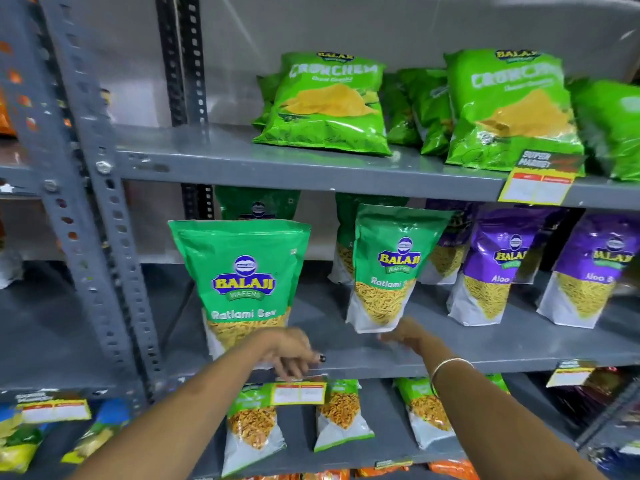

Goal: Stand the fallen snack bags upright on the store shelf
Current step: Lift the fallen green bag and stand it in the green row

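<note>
Two green Ratlami Sev bags stand upright on the grey middle shelf (485,344): a large one (242,275) at the left front and a smaller one (391,265) to its right. My left hand (294,351) hovers at the base of the large bag, fingers spread, gripping nothing. Just below the smaller bag's bottom edge is my right hand (405,332), blurred, with its fingers apart. More green bags stand behind both. On the top shelf, the green Crunchem bags (329,102) lean backward.
Purple Aloo Sev bags (491,268) stand to the right on the middle shelf. Yellow price tags (299,393) hang on the shelf edges. Smaller snack bags (254,427) fill the lower shelf. A grey perforated upright (104,237) borders the left side.
</note>
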The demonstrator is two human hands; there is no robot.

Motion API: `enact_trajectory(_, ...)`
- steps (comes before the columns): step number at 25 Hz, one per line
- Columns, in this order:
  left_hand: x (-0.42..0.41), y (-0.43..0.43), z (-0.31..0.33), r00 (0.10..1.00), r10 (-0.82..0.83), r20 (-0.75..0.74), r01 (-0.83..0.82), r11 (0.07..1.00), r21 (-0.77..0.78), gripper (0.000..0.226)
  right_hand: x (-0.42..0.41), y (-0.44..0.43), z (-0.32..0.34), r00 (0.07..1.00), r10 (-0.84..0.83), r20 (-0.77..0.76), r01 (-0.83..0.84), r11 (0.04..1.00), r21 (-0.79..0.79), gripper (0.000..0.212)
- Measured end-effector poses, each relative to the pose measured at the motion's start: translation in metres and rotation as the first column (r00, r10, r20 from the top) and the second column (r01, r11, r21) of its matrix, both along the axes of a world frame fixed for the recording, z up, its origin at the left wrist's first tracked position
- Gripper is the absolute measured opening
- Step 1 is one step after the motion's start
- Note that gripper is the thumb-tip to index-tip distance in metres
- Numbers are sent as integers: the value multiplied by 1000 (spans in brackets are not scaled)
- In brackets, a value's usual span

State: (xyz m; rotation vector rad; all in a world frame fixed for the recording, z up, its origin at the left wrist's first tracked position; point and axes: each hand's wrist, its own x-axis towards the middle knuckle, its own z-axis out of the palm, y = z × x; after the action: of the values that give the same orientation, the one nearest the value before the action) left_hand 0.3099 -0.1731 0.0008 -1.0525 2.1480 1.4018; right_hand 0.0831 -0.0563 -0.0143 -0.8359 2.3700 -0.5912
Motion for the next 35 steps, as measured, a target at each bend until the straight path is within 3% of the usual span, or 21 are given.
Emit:
enact_trajectory(2, -46, 3, -13, 959, 166, -229, -193, 976, -101, 50, -37, 11, -4, 993, -113, 17, 114, 983, -143, 92)
enact_trajectory(3, -71, 6, -17, 926, 228, -301, -281, 949, -143, 65, -57, 11, -10, 984, -154, 87, 172, 952, -254, 101)
enact_trajectory(5, -109, 12, -18, 850, 339, -403, -425, 894, -145, 84, -85, 3, -18, 962, -85, 259, 191, 888, -418, 104)
enact_trajectory(10, -156, 9, -43, 750, 477, -459, -583, 805, -116, 96, -109, -16, -24, 844, 330, 423, -21, 809, -587, 76)
enact_trajectory(12, -157, 3, -66, 723, 528, -446, -627, 772, -103, 82, -107, -17, -30, 845, 315, 433, 11, 798, -602, 85)
enact_trajectory(14, -150, 26, -47, 696, 558, -452, -673, 727, -138, 58, -106, -13, -47, 851, 324, 414, -3, 791, -612, 96)
enact_trajectory(16, -142, 40, -43, 700, 548, -459, -674, 720, -168, 51, -102, -5, -57, 857, 328, 399, -14, 787, -617, 97)
enact_trajectory(19, -128, 60, -40, 732, 505, -458, -646, 729, -228, 71, -80, 24, -33, 870, 312, 381, -18, 793, -609, 83)
enact_trajectory(21, -120, 69, -37, 761, 477, -440, -619, 736, -274, 65, -70, 36, -28, 873, 316, 373, -23, 789, -614, 74)
enact_trajectory(24, -114, 77, -31, 768, 457, -449, -610, 737, -292, 57, -61, 46, -27, 889, 302, 345, -29, 789, -614, 85)
enact_trajectory(28, -112, 79, -32, 783, 428, -451, -586, 750, -306, 56, -55, 51, -24, 900, 298, 319, -36, 778, -627, 69)
enact_trajectory(35, -109, 77, -34, 799, 403, -446, -562, 763, -318, 58, -52, 51, -25, 896, 299, 329, -31, 780, -625, 68)
